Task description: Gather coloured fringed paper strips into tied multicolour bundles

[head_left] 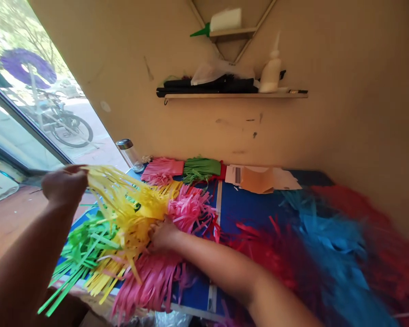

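My left hand (pixel 64 184) is raised at the left, closed on the upper end of a bundle of yellow fringed paper strips (pixel 122 200). My right hand (pixel 162 236) reaches across from the lower right and grips the same yellow bundle lower down, its fingers buried in the strips. Under and around the yellow lie pink fringed paper (pixel 191 209), more pink fringe (pixel 150 281) hanging over the near edge, and green fringe (pixel 85 250) at the left. All rest on a blue table (pixel 252 206).
Red fringe (pixel 266 245) and blurred blue fringe (pixel 330 245) cover the table's right side. Pink (pixel 162 170) and green (pixel 201 168) fringe stacks, papers (pixel 262 178) and a glass jar (pixel 129 154) stand by the wall. A shelf (pixel 235 95) carries a glue bottle (pixel 271 68). A window is at left.
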Available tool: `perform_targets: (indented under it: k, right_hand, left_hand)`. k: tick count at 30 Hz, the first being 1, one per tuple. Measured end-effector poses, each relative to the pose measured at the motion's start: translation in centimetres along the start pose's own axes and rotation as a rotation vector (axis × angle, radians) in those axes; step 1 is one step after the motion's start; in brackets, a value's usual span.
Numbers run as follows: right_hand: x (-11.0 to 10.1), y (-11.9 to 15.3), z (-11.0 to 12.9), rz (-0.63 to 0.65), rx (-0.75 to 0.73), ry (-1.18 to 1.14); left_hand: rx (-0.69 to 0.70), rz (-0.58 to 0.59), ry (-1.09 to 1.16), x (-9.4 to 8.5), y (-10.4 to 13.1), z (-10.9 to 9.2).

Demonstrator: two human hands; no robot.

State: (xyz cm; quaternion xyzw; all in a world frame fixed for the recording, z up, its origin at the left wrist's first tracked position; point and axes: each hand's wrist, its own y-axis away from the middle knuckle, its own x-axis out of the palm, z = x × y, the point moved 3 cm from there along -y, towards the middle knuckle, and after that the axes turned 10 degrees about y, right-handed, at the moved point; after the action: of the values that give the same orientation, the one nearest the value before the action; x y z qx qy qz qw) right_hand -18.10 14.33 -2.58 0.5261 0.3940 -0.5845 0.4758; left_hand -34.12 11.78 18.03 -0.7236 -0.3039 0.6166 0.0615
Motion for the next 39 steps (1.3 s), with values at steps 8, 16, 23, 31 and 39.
perform_targets:
  k: [8,16,23,31,39]
  right_hand:
    - [-8.1,8.6,1.9,-0.656,0.073,-1.012]
    - [-5.8,16.4,-0.8,-1.072,0.307,-1.829]
    - [-4.0,27.4,-8.0,-1.269,0.576,-1.797]
    - [-5.4,47.3,-10.4,-1.377,1.243,-0.665]
    - [2.9,38.3,-4.2,-0.629,0.525,-0.004]
  left_hand:
    - [0.323,-0.207,-0.035,2.1,4.8,-13.1]
    - [0.636,-0.170,0.211,9.2,17.7,-18.9]
    - [0.827,-0.040,0.313,14.9,22.5,-23.3]
    - [0.980,0.264,0.372,18.7,26.5,-30.3]
    - [0.903,0.390,0.359,19.0,27.7,-32.0]
